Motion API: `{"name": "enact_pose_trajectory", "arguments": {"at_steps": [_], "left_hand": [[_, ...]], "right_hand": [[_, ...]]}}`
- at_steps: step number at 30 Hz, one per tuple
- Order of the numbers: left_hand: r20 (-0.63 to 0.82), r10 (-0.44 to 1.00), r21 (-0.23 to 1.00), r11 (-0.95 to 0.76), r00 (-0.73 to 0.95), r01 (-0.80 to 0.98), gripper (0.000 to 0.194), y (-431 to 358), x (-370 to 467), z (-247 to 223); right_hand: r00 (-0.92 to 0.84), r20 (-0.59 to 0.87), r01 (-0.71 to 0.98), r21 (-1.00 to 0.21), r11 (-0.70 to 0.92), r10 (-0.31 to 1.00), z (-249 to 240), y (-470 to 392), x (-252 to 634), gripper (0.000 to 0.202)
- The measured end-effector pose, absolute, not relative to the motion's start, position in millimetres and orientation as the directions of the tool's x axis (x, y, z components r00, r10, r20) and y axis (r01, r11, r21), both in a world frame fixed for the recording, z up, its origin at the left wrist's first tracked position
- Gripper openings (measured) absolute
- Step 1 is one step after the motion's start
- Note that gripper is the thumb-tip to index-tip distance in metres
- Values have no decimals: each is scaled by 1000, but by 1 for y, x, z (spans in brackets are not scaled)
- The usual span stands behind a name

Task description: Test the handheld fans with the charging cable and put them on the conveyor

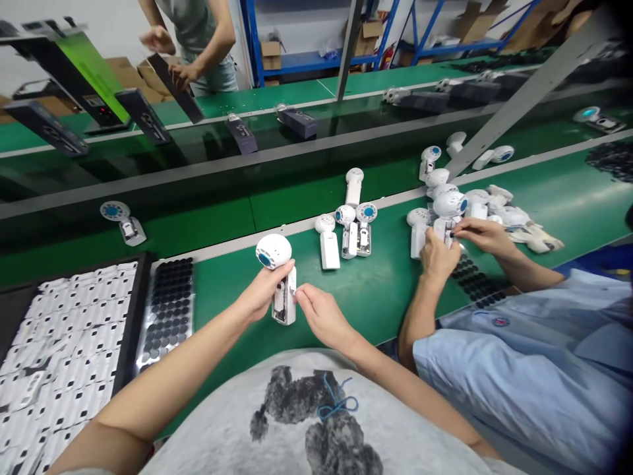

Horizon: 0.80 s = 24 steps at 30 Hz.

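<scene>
My left hand [263, 289] is closed around the neck of a white handheld fan [273, 251] with a round head and a blue centre. Its handle is uncovered on one face, showing the inside parts. Against the handle's right edge my right hand [324, 316] is pinched; whatever its fingertips hold is too small to make out. Just beyond, a white fan [329, 247] lies on the green bench [232, 277], beside two fans with blue centres [366, 212], at least one with its handle uncovered.
At left are a black-edged tray [129, 316] of white covers and a sheet of round black stickers [168, 303]. A co-worker's hands [438, 257] work on another fan at right. The conveyor carries a fan [122, 221]. Across it, another person [198, 39] handles a dark box.
</scene>
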<state>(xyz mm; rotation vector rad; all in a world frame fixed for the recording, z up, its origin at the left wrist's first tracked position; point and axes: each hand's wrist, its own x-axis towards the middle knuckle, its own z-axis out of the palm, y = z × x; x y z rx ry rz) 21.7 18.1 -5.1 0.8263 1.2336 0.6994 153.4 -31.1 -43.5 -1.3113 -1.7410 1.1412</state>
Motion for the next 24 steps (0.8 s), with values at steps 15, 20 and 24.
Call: {"name": "enact_pose_trajectory", "arguments": {"at_steps": [15, 20, 24], "left_hand": [[-571, 764, 821, 528, 300, 219, 38, 2, 6, -12], [-574, 760, 819, 529, 306, 221, 39, 0, 7, -19], [-581, 757, 814, 538, 299, 217, 42, 0, 13, -18]], "right_hand": [[-430, -81, 323, -944, 69, 899, -53, -39, 161, 26], [-423, -122, 241, -970, -18, 898, -62, -41, 157, 27], [-391, -146, 209, -976, -67, 909, -62, -39, 156, 26]]}}
